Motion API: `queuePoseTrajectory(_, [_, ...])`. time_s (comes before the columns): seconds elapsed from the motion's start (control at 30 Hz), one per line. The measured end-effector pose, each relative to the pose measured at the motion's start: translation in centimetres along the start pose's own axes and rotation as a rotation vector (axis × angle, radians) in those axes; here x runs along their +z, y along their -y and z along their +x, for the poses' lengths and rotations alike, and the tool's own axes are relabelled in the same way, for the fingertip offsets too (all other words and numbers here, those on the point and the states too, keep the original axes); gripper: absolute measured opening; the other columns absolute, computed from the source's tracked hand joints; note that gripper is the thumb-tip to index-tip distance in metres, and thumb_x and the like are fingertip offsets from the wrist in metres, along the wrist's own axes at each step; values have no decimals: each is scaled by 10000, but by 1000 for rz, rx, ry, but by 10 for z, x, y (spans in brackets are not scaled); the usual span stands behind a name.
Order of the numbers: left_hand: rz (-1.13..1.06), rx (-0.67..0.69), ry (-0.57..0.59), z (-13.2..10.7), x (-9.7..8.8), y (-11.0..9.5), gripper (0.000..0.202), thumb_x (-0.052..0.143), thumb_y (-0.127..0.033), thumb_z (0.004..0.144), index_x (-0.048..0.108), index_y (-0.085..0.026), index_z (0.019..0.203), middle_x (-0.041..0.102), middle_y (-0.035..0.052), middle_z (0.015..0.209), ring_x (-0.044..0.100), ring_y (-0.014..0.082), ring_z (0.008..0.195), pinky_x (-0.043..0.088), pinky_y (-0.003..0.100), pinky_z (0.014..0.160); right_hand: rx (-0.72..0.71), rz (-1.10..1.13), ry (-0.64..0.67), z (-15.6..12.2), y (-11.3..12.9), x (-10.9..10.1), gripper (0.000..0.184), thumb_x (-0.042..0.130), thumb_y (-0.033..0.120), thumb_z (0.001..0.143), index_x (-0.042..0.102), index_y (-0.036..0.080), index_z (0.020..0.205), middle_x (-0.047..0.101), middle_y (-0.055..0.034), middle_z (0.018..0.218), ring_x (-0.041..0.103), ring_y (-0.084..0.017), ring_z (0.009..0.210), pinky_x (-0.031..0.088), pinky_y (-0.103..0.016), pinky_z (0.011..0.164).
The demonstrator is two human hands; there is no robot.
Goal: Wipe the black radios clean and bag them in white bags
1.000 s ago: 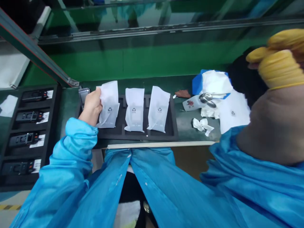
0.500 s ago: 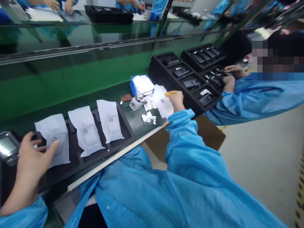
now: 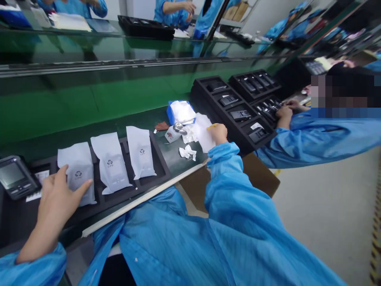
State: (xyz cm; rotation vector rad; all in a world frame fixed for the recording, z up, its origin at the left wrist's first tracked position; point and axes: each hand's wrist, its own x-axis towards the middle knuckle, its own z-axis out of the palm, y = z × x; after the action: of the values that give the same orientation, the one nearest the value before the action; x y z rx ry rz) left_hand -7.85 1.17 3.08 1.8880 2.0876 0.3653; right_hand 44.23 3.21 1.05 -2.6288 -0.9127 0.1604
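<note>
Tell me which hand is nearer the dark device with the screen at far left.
Left. The left hand is just right of the device; the right hand is far to its right, past three white bags.

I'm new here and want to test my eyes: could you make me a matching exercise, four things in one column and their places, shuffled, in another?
Things
1. Left hand
2. Right hand
3. Device with a grey screen
4. White paper scraps

Places
A. At the flat white sheet
B. At the picture's left edge
C. On the green bench, right of the black tray
D. At the leftmost white pouch

Pairs: 1-D; 2-A; 3-B; 4-C
</note>
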Motion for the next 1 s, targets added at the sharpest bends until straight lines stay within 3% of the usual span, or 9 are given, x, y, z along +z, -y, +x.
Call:
queuePoseTrajectory(0.2, [-182,77,-259,-10,-19,-7,643,600,-589,670,633,-218,1194,625,157,1089,552,434,1161,465,585,968,-49,151,-203,-20,47,-40,297,508,146,798,678,110,1039,696,-140,1039,642,-219,995,476,-304,895])
queuePoseTrajectory(0.33, [-569,115,-169,-10,-22,-24,544,675,-532,686,665,-182,1102,645,135,1180,640,312,1019,476,476,987,-548,567,-241,-85,115,-56,87,613,227,784,648,191,854,664,-57,963,637,-182,910,520,-327,833])
queuePoseTrajectory(0.43, [-1105,51,108,-6,-19,-38,661,730,-647,633,670,-138,1050,696,164,1126,646,308,1081,475,442,1006,-1002,749,0,-168,166,-47,91,661,293,786,616,218,764,637,-56,995,616,-199,988,543,-318,735])
queuePoseTrajectory(0.53, [-1543,-27,336,-5,-16,-35,697,740,-708,597,686,-128,981,723,172,1066,666,334,1058,539,435,907,-1329,632,283,-249,197,-24,72,617,260,823,633,198,791,616,-94,1044,611,-190,953,544,-295,665])
queuePoseTrajectory(0.63, [-1681,-171,180,-12,-14,-8,550,865,-507,556,693,-147,934,749,113,994,696,300,986,575,374,835,-1510,446,513,-300,219,-2,118,593,257,851,666,164,858,611,-118,1075,618,-177,908,544,-313,737])
queuePoseTrajectory(0.73, [-1700,-319,-65,-23,-16,28,436,878,-307,566,689,-148,926,757,76,932,707,263,942,582,341,835,-1571,362,654,-318,257,16,228,635,384,847,693,183,937,630,-79,1045,611,-162,883,521,-308,791])
queuePoseTrajectory(0.8, [-1695,-390,-142,-29,-18,51,366,843,-279,615,691,-143,919,757,77,911,707,256,939,582,343,846,-1533,364,637,-321,295,30,260,608,417,865,704,199,969,644,-63,1035,607,-162,910,500,-304,835])
queuePoseTrajectory(0.9, [-1657,-441,-218,-35,-21,74,353,833,-338,634,698,-134,888,756,94,882,703,272,953,582,365,854,-1409,250,565,-326,358,63,287,542,362,907,701,185,1067,662,-87,1119,608,-203,1035,452,-340,946])
queuePoseTrajectory(1.0, [-1578,-450,-279,-39,-23,85,500,886,-450,517,710,-124,854,754,99,842,706,286,919,580,380,838,-1286,106,724,-337,405,101,354,525,300,914,649,162,1215,634,-117,1292,584,-220,1169,419,-318,1006])
